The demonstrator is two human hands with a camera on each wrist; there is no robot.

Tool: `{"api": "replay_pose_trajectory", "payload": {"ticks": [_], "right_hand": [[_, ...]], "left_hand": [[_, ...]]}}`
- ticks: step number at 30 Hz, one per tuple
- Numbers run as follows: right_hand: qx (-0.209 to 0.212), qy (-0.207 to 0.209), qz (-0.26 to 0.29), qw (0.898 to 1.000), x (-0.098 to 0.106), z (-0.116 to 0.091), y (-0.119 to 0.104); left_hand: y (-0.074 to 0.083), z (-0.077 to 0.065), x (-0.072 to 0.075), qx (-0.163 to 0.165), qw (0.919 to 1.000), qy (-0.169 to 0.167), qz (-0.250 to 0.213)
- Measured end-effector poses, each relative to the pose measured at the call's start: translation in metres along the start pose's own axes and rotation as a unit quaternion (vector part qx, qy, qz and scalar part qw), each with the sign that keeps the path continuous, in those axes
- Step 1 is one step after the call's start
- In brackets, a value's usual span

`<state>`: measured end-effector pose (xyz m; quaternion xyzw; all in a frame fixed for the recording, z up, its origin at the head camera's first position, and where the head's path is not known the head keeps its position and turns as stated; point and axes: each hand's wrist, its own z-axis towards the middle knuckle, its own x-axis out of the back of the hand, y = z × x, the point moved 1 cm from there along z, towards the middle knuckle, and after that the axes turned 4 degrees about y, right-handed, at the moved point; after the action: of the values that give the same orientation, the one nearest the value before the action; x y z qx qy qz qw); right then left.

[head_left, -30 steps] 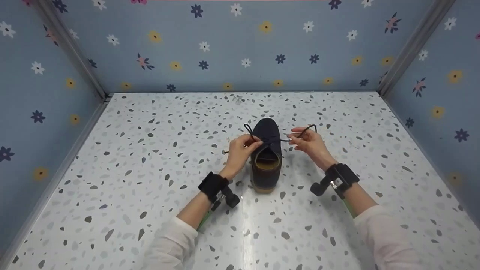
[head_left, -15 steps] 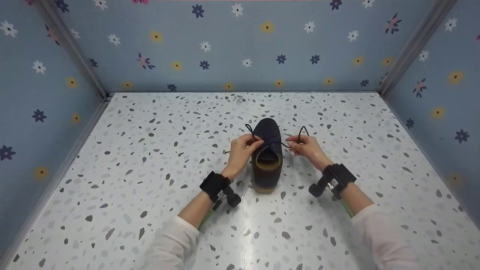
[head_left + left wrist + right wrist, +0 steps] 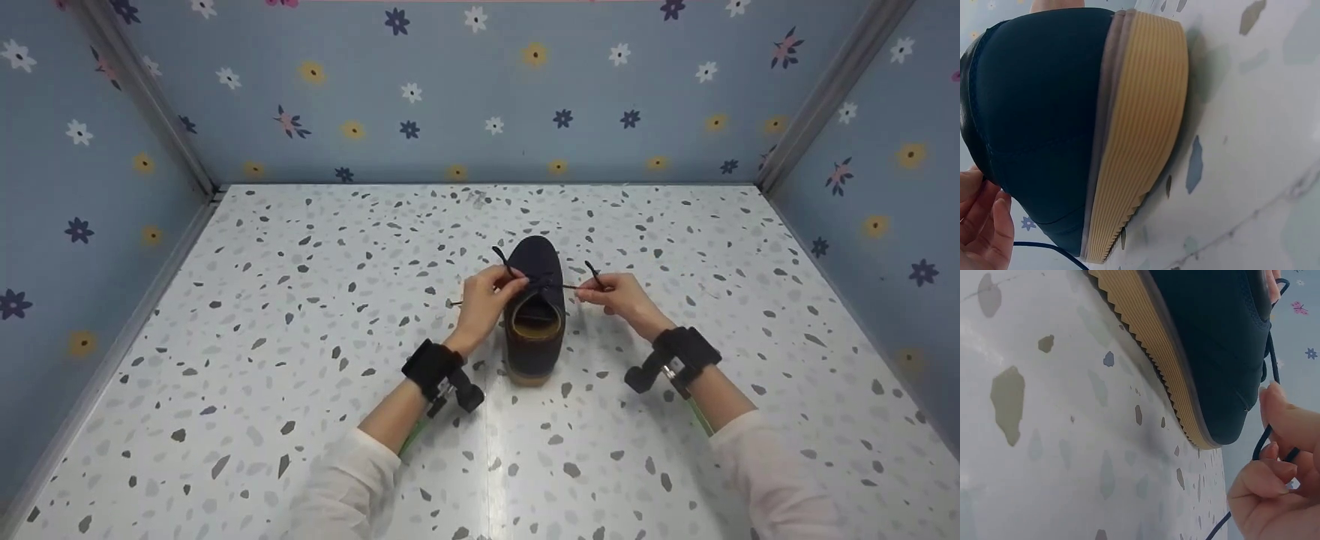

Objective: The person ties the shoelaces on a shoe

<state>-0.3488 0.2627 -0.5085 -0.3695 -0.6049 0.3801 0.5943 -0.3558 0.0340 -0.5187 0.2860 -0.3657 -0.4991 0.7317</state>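
A dark navy lace-up shoe (image 3: 534,358) stands with its toe pointing away and its heel toward me. My left hand (image 3: 481,304) is at the shoe's left side, thumb and index finger pinching the lace by the eyelets; a piece of lace (image 3: 502,259) sticks up above them. To the right of the shoe, my right hand (image 3: 626,301) pinches the other lace (image 3: 568,286), which runs straight across from the knot area. In the right wrist view that dark lace (image 3: 1274,363) passes between curled fingers (image 3: 1261,486). The ribbed tan sole (image 3: 1140,112) fills much of the left wrist view.
The shoe rests on a white speckled tabletop (image 3: 300,390). Blue flowered panels (image 3: 450,90) rise at the back and both sides, joined by grey corner posts (image 3: 825,82). Black wrist cameras (image 3: 442,375) are strapped to both wrists.
The lace above my right hand has dropped and shifted left, showing less length. Those right fingers have drawn together around it. My left hand and the shoe have stayed nearly still.
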Motion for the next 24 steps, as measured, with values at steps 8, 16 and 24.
{"api": "replay_pose_trajectory", "payload": {"ticks": [8, 16, 24], "right_hand": [[-0.013, 0.035, 0.092, 0.995, 0.0, 0.01, 0.004], [-0.032, 0.049, 0.244, 0.968, -0.008, 0.021, -0.005], [-0.004, 0.032, 0.328, 0.944, -0.029, 0.035, -0.013]], "left_hand": [[0.038, 0.003, 0.02, 0.04, 0.9977, -0.044, -0.032], [0.094, 0.003, 0.047, 0.058, 0.9958, -0.049, -0.05], [0.1, 0.004, 0.048, 0.046, 0.9975, -0.038, -0.038]]}}
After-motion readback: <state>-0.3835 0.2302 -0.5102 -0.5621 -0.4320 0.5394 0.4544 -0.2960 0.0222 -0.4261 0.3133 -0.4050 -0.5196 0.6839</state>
